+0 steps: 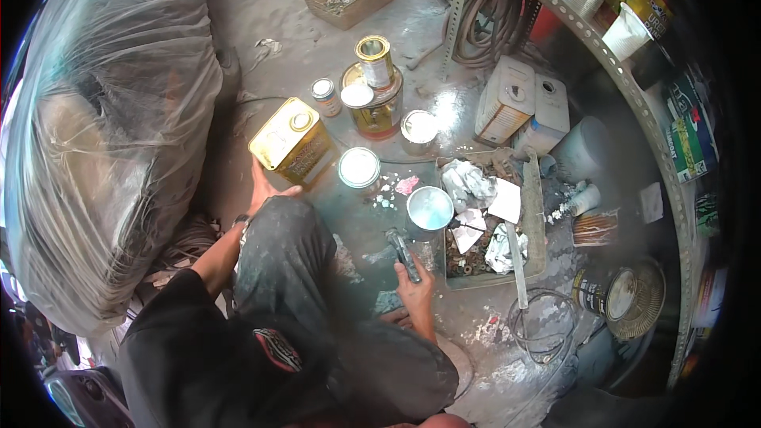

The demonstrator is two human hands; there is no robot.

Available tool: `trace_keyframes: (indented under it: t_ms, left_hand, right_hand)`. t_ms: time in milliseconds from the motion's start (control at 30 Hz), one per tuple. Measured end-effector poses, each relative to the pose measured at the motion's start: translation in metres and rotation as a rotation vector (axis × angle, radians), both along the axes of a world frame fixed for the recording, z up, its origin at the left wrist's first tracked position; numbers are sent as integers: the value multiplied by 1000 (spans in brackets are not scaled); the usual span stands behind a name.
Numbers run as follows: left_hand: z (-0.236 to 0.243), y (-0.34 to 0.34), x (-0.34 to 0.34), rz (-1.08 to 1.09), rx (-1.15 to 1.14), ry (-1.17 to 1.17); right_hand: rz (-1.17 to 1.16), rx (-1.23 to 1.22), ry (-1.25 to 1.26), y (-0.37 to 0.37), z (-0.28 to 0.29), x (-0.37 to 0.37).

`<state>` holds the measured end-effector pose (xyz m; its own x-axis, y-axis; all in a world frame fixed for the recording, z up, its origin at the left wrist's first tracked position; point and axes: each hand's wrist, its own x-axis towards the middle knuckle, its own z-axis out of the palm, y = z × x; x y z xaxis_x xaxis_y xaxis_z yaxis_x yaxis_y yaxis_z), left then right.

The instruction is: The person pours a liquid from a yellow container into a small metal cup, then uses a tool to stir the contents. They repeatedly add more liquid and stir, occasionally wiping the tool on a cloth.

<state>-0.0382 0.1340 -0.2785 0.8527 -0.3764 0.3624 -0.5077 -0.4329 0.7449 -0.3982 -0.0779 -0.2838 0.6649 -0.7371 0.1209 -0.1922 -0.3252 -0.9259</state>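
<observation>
My left hand (266,187) grips the lower side of a rectangular gold metal can (295,139), partly hidden by the can and my knee. My right hand (412,292) holds a dark, dusty tool (403,254) upright; its exact kind is unclear. Just beyond it stands an open tin (430,208) with a pale inside. A white-lidded tin (359,167) sits between the gold can and the open tin. Behind these are a big tin (372,117) with smaller tins on it, a small tin (325,97) and another pale-topped tin (418,131).
A scrap tray (489,280) with crumpled paper is at the right, near jerrycans (503,99), a lying can (593,293) and a cable (539,353). A metal shelf (650,115) edges the right side. A plastic-covered bulk (111,158) fills the left; another tray (333,12) lies behind.
</observation>
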Motion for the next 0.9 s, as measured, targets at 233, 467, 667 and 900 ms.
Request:
trace_keyframes:
  t_ms: [233,467,667,900]
  left_hand:
    - [27,-19,44,1,-31,89]
    - [132,-29,61,-491,-35,245]
    - [225,-53,53,-823,63,478]
    - [269,-111,26,-1149,312,596]
  right_hand:
    - [-24,33,67,2,13,-5]
    - [56,40,76,1,30,5]
    - [79,-38,74,-4,22,24]
    - [16,-241,83,-2,4,22]
